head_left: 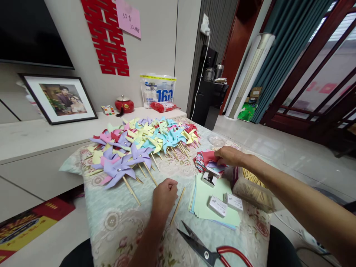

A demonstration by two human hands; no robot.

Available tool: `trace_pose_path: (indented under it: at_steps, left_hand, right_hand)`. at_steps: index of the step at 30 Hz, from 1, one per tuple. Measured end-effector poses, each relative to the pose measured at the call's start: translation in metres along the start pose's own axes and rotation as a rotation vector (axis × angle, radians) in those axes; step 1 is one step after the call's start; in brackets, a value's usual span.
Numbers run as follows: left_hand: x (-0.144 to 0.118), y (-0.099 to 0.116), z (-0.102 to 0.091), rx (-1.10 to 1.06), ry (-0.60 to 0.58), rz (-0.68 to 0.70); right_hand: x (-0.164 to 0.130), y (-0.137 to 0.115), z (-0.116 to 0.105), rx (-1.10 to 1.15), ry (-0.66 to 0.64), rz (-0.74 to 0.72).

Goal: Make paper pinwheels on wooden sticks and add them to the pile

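My left hand (164,194) rests closed on the flowered tablecloth (116,222), holding a thin wooden stick (178,205) that points toward me. My right hand (229,155) reaches to a small pile of cut coloured paper pieces (205,159), fingers pinching a red piece on top. A large heap of finished paper pinwheels (139,144) on wooden sticks lies across the far half of the table, purple ones nearest.
A stack of pale green paper sheets (211,193) carries small white boxes (218,205), one open (209,178). Red-handled scissors (205,250) lie at the near edge. A clear box of wooden sticks (251,189) stands at the right. A low cabinet (41,137) runs behind.
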State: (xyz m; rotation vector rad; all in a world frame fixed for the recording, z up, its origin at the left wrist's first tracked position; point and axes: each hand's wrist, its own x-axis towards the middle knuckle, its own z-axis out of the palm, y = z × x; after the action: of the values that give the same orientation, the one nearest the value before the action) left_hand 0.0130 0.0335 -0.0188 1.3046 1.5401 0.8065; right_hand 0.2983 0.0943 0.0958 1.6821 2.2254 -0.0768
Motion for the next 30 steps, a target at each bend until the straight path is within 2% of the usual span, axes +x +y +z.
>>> trace_pose_path:
  at_steps: [12,23,30]
  left_hand:
    - [-0.001,0.002,-0.001,0.031,0.008,0.012]
    - [-0.001,0.003,-0.001,0.0,0.0,0.004]
    - [0.0,0.002,0.0,0.013,0.0,0.008]
  right_hand:
    - [-0.004,0.0,0.003,-0.051,0.038,-0.014]
    - [-0.01,-0.006,-0.004,-0.086,0.013,0.022]
    - [-0.011,-0.009,-0.009,-0.139,0.075,0.164]
